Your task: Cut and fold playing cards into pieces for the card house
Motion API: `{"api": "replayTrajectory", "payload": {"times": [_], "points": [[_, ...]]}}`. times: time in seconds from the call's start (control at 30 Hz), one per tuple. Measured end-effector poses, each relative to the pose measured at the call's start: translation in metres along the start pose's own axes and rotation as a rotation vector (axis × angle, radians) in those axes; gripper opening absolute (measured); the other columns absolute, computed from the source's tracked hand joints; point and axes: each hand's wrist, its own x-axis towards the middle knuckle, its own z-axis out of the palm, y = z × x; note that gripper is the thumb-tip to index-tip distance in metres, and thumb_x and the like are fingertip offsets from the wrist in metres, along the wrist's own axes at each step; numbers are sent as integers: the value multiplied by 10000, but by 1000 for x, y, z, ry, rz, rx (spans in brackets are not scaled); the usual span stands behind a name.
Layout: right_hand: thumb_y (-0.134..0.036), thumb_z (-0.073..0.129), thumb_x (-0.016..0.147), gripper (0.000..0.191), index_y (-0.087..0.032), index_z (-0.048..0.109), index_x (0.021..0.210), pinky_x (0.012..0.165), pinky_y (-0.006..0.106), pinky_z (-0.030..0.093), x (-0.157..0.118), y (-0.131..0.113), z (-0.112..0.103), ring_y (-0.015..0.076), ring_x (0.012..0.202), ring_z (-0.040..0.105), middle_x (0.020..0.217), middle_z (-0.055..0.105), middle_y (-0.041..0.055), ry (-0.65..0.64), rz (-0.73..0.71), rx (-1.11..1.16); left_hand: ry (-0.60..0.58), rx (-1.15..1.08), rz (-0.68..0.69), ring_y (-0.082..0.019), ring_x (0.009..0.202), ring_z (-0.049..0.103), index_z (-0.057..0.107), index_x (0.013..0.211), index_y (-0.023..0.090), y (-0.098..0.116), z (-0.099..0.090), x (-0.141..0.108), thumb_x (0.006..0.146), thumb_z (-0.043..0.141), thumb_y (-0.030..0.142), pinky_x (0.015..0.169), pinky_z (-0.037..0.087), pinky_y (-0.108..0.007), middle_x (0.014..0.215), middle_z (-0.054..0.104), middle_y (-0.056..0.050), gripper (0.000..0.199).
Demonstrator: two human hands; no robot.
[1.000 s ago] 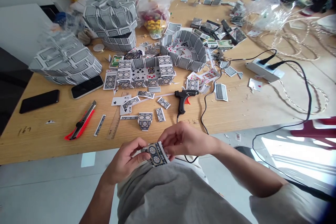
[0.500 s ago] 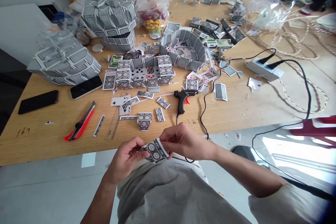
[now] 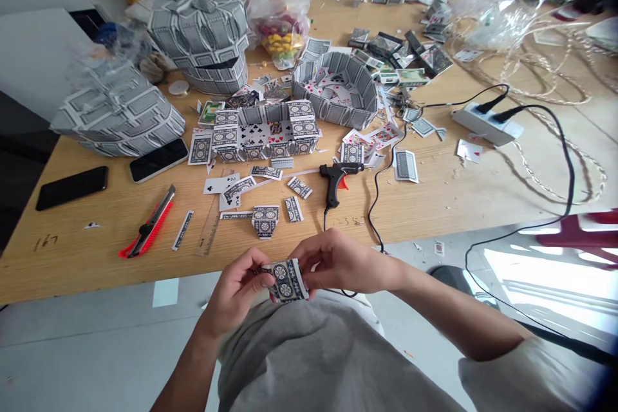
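Note:
Between my hands, just off the table's front edge, is a folded playing card (image 3: 288,280) with a dark patterned back and a white edge strip on its right. My left hand (image 3: 241,286) pinches its left side, thumb on top. My right hand (image 3: 340,264) has its fingers closed on the right edge; some fingertips are hidden behind the card. On the table ahead lie another folded card piece (image 3: 265,222), small cut card pieces (image 3: 293,209) and a black glue gun (image 3: 334,183) with a red trigger. Behind them stands a box built of cards (image 3: 265,132).
A red utility knife (image 3: 149,225), a clear ruler (image 3: 207,235) and two phones (image 3: 72,187) lie to the left. Card-built baskets (image 3: 200,32) stand behind, with a heart-shaped card tray (image 3: 357,109). A power strip (image 3: 486,125) with black cords sits right.
The folded card has turned in my hands, so its white-edged side now stands more upright. My fingers have shifted slightly around it. Things on the table stay put.

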Motion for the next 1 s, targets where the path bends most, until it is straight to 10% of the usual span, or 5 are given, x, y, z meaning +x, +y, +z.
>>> {"api": "replayTrajectory", "payload": {"times": [0.27, 0.6, 1.0], "points": [[-313, 771, 927, 171, -144, 755, 954, 727, 267, 666, 0, -3, 5, 171, 769, 804, 850, 785, 35, -199, 218, 126, 34, 54, -10, -146, 668, 707, 620, 946, 186, 2, 5, -1, 1000, 755, 490, 626, 563, -227, 769, 686, 4, 337], [-211, 747, 872, 70, -155, 748, 915, 658, 212, 625, 1, 3, 2, 128, 652, 770, 773, 774, 4, -154, 148, 130, 31, -71, -50, -136, 599, 673, 619, 929, 185, 2, 0, -3, 983, 772, 500, 531, 563, -231, 774, 677, -4, 354], [-450, 932, 809, 414, -143, 709, 973, 643, 257, 675, 9, 9, 6, 170, 689, 802, 817, 780, 23, -69, 130, 230, 21, -115, 6, -121, 637, 672, 679, 982, 173, 1, 4, 3, 973, 802, 452, 562, 572, -203, 793, 681, -10, 305]]}}
